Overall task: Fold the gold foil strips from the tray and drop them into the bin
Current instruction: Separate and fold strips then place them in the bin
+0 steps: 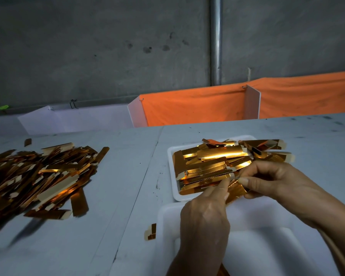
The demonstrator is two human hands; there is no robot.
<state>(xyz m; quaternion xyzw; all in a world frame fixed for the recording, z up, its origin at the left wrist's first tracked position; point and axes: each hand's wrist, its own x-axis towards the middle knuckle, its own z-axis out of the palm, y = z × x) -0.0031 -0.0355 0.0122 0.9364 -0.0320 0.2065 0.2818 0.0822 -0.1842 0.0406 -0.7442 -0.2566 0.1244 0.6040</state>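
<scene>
Two bare hands meet over a white table (127,226), pinching one gold foil strip (235,191) between them: the left hand (205,214) grips its near end with thumb and fingertips, the right hand (271,182) curls round the far end. The strip is thin, mirror-bright and creased, held just above the near rim of a shallow white tray (172,176) heaped with flat, glossy gold strips (217,162), some spilling past its right edge. Directly beneath the hands sits a smooth white bin (267,236), its inside partly hidden by the wrists. To the left, well apart, a loose pile of strips (38,176) sprawls across the tabletop; a single small gold piece (150,232) lies just beside the bin. Behind, orange cloth (197,108) hangs below a rough grey concrete wall (88,46) and a metal pipe (216,40).
</scene>
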